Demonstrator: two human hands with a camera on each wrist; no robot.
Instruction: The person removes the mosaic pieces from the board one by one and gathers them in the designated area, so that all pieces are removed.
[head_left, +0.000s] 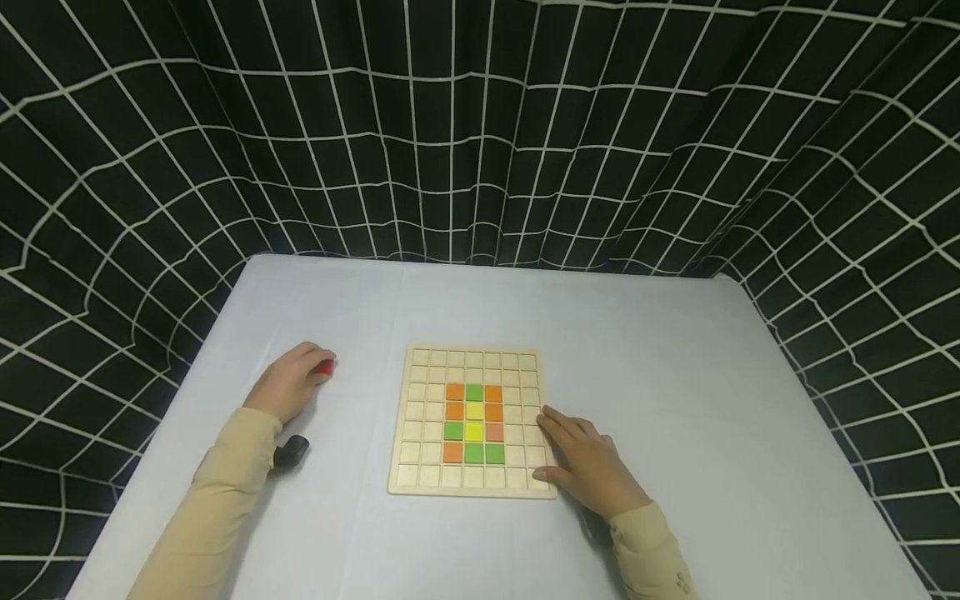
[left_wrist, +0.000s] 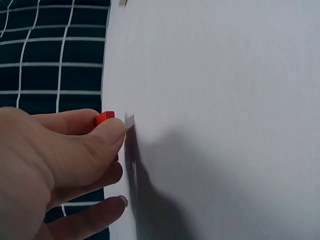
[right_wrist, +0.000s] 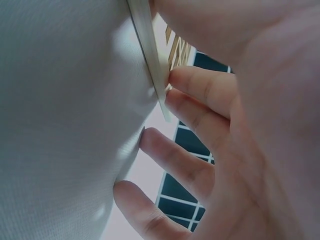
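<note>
Left of the board, my left hand (head_left: 288,385) pinches a small red square tile (head_left: 325,367) between thumb and fingers, just over the white table. In the left wrist view only edges of that red tile (left_wrist: 105,117) show past the thumb. A pale wooden grid board (head_left: 408,454) lies flat in the middle. Its central cells hold several orange, green and yellow tiles (head_left: 474,432); the outer cells are bare. My right hand (head_left: 596,467) rests at the board's right edge with fingers spread, some fingertips on the rim and others on the cloth in the right wrist view.
A white cloth covers the table (head_left: 675,358). Black curtains (head_left: 465,133) with a white grid hang behind and at both sides. A black device (head_left: 292,452) sits at the left wrist, beside the beige sleeve (head_left: 217,483).
</note>
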